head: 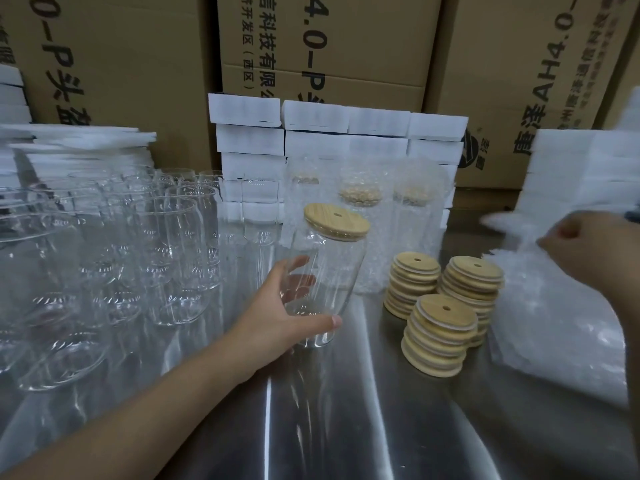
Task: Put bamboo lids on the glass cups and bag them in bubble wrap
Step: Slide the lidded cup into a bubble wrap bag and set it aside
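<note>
My left hand (277, 313) grips a clear glass cup (323, 271) around its lower half, tilted slightly right above the steel table. A round bamboo lid (336, 219) with a small hole sits on the cup's mouth. My right hand (588, 251) is at the right, its fingers pinching a blurred bubble wrap bag (509, 226) pulled from the pile of bubble wrap bags (561, 323). Three stacks of bamboo lids (441, 327) stand between my hands. Wrapped, lidded cups (363, 220) stand behind the held cup.
Several empty glass cups (104, 254) crowd the left of the steel table (346, 427). White boxes (311, 140) are stacked at the back, left and right, in front of large cardboard cartons (329, 46).
</note>
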A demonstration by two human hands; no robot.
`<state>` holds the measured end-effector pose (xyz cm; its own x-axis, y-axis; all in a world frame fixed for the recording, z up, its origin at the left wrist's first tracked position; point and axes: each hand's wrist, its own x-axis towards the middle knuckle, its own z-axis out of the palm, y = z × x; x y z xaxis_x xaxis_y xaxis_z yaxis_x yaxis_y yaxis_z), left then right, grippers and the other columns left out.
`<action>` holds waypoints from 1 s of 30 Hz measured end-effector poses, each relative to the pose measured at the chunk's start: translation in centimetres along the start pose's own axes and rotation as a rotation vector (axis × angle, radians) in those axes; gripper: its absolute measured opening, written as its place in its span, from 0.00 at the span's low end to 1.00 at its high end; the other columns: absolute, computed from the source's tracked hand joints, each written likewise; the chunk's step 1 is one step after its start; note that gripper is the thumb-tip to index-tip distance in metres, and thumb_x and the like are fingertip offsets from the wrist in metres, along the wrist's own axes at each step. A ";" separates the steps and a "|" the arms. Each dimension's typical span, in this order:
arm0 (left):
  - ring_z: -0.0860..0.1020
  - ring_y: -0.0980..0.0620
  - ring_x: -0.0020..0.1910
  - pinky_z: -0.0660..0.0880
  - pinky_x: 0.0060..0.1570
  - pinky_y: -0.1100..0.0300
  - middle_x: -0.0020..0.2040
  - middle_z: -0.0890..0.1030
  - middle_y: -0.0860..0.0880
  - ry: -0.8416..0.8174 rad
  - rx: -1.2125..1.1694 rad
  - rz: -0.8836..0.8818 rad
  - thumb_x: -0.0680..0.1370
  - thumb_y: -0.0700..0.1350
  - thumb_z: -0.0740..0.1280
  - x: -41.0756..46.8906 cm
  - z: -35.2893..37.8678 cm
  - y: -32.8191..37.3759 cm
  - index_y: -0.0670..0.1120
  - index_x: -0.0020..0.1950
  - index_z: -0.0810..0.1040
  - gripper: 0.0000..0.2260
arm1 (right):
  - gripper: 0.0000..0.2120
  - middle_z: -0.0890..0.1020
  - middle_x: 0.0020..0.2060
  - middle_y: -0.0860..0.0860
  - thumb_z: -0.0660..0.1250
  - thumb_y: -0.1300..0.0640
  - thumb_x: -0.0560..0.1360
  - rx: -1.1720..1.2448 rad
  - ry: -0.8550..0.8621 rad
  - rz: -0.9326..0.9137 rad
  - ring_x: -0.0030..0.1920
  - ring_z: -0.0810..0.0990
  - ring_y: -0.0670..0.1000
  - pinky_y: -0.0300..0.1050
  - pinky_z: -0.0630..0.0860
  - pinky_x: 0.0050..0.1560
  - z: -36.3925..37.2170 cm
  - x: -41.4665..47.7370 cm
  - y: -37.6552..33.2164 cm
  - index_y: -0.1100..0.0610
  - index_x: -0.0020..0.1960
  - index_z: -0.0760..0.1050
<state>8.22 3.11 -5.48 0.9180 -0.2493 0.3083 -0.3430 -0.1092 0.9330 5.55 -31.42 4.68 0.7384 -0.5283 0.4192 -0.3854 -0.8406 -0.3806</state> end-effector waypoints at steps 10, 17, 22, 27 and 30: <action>0.76 0.60 0.59 0.78 0.48 0.65 0.61 0.76 0.53 0.258 -0.184 0.143 0.61 0.47 0.75 -0.2 0.1 1.4 0.59 0.66 0.64 0.36 | 0.06 0.77 0.38 0.42 0.65 0.51 0.77 0.459 -0.228 -0.563 0.40 0.74 0.44 0.35 0.68 0.37 1.9 -8.6 -13.6 0.49 0.43 0.75; 0.76 0.65 0.57 0.73 0.41 0.76 0.59 0.76 0.57 0.443 -0.134 0.209 0.61 0.51 0.79 -0.2 0.1 1.5 0.57 0.68 0.65 0.40 | 0.06 0.80 0.45 0.54 0.58 0.57 0.80 0.186 -0.480 -0.686 0.46 0.77 0.54 0.42 0.66 0.39 9.6 -11.9 -14.8 0.55 0.50 0.74; 0.75 0.62 0.60 0.73 0.44 0.76 0.59 0.75 0.58 0.477 -0.064 0.218 0.66 0.47 0.81 -0.3 0.0 1.4 0.58 0.68 0.62 0.38 | 0.05 0.78 0.54 0.45 0.59 0.54 0.79 0.370 -0.664 -0.645 0.53 0.76 0.47 0.36 0.70 0.46 9.7 -11.6 -14.5 0.48 0.54 0.69; 0.74 0.67 0.58 0.76 0.54 0.66 0.60 0.74 0.59 0.460 -0.032 0.232 0.66 0.47 0.79 -0.5 0.1 1.5 0.57 0.70 0.62 0.38 | 0.05 0.80 0.41 0.39 0.66 0.54 0.73 0.442 -0.629 -0.771 0.42 0.78 0.40 0.32 0.71 0.41 8.1 -11.1 -13.5 0.45 0.45 0.73; 0.75 0.61 0.61 0.76 0.60 0.52 0.62 0.74 0.58 0.455 -0.029 0.221 0.64 0.50 0.81 -0.5 0.1 1.4 0.57 0.71 0.63 0.41 | 0.05 0.79 0.37 0.39 0.71 0.47 0.69 0.302 -0.631 -0.872 0.38 0.75 0.37 0.30 0.68 0.36 7.7 -11.0 -13.0 0.45 0.40 0.76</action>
<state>7.21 3.03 -4.34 0.8199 0.1815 0.5430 -0.5394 -0.0729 0.8389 6.73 -13.75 -1.34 0.8721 0.4552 0.1795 0.4882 -0.7852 -0.3810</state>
